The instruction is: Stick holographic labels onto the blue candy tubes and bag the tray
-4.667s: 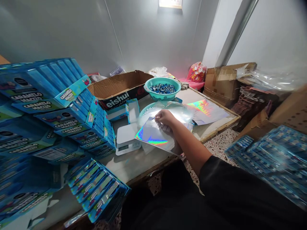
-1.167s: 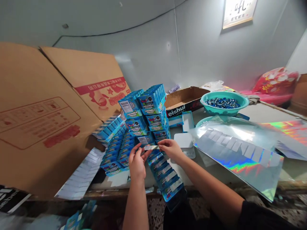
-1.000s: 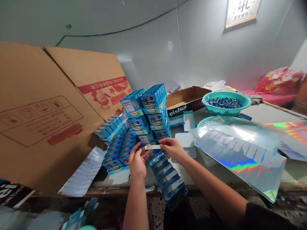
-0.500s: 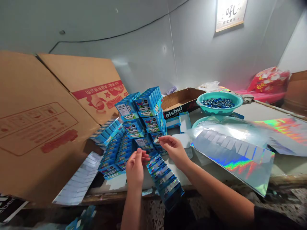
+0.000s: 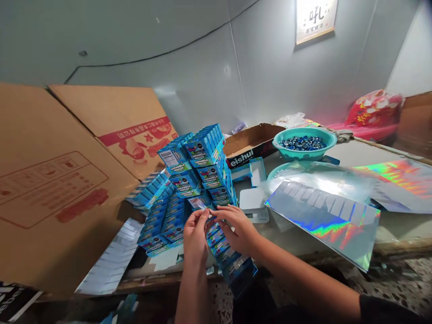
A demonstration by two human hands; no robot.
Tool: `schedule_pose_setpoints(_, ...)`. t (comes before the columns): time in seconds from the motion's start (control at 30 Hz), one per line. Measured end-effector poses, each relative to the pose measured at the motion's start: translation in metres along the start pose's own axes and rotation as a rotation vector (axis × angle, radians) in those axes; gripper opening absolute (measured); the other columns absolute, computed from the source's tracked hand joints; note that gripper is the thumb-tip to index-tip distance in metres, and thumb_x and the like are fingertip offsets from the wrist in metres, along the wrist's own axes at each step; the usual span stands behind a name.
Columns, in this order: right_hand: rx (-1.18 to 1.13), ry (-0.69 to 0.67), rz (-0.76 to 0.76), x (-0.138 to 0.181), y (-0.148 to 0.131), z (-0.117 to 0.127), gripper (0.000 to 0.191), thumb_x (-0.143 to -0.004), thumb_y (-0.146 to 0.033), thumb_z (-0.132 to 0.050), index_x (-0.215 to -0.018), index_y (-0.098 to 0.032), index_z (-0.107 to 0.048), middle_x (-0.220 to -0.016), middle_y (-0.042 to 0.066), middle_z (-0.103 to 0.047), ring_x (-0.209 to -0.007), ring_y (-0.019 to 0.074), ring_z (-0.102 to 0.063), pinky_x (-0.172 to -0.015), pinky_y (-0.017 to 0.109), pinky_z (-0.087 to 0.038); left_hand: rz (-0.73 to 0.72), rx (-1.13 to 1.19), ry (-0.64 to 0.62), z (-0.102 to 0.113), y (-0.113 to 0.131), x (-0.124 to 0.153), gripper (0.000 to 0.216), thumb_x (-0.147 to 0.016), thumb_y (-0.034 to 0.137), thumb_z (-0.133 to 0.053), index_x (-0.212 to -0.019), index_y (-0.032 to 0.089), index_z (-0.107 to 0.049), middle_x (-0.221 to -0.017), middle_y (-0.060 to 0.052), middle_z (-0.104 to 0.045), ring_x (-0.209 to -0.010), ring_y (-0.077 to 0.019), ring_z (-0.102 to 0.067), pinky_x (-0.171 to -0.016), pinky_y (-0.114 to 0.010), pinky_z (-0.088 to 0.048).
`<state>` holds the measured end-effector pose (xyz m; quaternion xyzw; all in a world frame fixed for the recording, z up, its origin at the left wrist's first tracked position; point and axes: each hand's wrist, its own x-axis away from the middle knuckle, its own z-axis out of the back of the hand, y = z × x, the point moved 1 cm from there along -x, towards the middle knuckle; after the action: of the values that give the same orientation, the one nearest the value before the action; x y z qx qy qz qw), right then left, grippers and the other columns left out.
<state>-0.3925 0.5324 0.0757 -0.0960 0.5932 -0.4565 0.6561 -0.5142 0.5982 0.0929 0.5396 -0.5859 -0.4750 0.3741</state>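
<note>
My left hand (image 5: 195, 236) is closed, thumb and fingertips pinched at a small shiny strip (image 5: 203, 205) that looks like a silver sticker. Right against it, my right hand (image 5: 240, 228) has its fingers bent in, and its fingertips meet the left ones at the same spot. The exact grip is partly hidden. Under both hands, a row of small blue boxes (image 5: 232, 263) with shiny silver patches runs toward me past the table edge. Behind my fingers rise stacks of blue "Caramelo Macizo" boxes (image 5: 202, 155).
More blue boxes (image 5: 165, 220) stand at left beside a large cardboard carton (image 5: 50, 180). Silver sticker sheets (image 5: 324, 220) lie at right, another sheet (image 5: 111, 258) at left. A turquoise bowl (image 5: 303, 155) holds blue-wrapped pieces. A white scale (image 5: 254, 202) and an open carton (image 5: 251, 144) sit behind.
My right hand has moved down and left with the small shiny piece, and its fingertips now meet my left hand's. The left fingers have closed into a pinch.
</note>
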Motion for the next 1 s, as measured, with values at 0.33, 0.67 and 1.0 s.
schedule_pose_setpoints(0.33,-0.442,-0.001,-0.313,-0.02,0.025,0.019,0.053,-0.084,-0.044,-0.069,-0.13,-0.022,-0.054,-0.123,0.011,-0.068,-0.112,0.0232,-0.065,-0.098,0.044,-0.05,-0.05,-0.32,-0.113,0.003,0.011,0.002,0.027,-0.063,0.034,-0.08,-0.069,0.017,-0.06,-0.063,0.003,-0.062,-0.063,-0.0114,-0.056,-0.064,-0.022,-0.045)
schedule_pose_setpoints(0.67,-0.437,-0.225,-0.309,-0.033,0.055,0.009,0.049,-0.072,-0.042,-0.079,-0.113,-0.018,-0.067,-0.098,0.005,-0.07,-0.089,0.0181,-0.067,-0.08,0.032,-0.054,0.168,-0.524,-0.26,0.006,0.01,-0.02,0.034,-0.056,0.042,-0.077,-0.072,0.018,-0.059,-0.063,0.002,-0.061,-0.059,-0.0125,-0.055,-0.057,-0.022,-0.042)
schedule_pose_setpoints(1.0,-0.009,-0.137,-0.492,-0.039,0.086,-0.027,0.018,-0.089,-0.021,-0.057,-0.079,-0.016,-0.071,-0.071,0.003,-0.07,-0.067,0.0158,-0.062,-0.061,0.025,-0.041,0.16,-0.769,-0.25,0.025,-0.008,-0.065,0.032,-0.063,0.049,-0.068,-0.065,0.018,-0.069,-0.061,-0.004,-0.067,-0.059,-0.0173,-0.058,-0.055,-0.026,-0.039)
